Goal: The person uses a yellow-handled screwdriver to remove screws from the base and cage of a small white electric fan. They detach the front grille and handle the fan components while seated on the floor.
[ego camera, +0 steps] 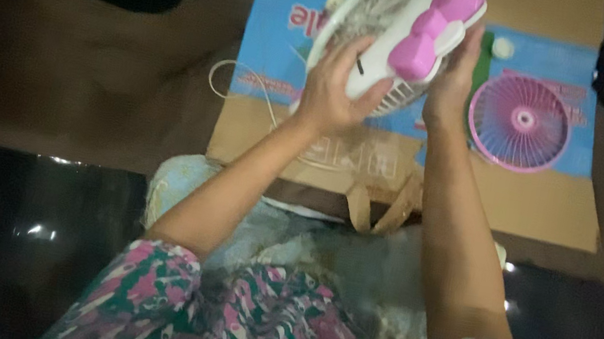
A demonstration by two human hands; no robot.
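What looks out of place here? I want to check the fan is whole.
The pink grille lies detached on the flattened cardboard, apart from the white fan held by the left hand and right hand.

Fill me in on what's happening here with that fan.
A person holds a small white fan with a pink bow on it in both hands, lifted above a flattened cardboard box. The left hand grips its lower edge; the right hand supports the other side. A pink grille lies apart on the cardboard, to the right of the fan. A thin white cord trails off the cardboard's left edge.
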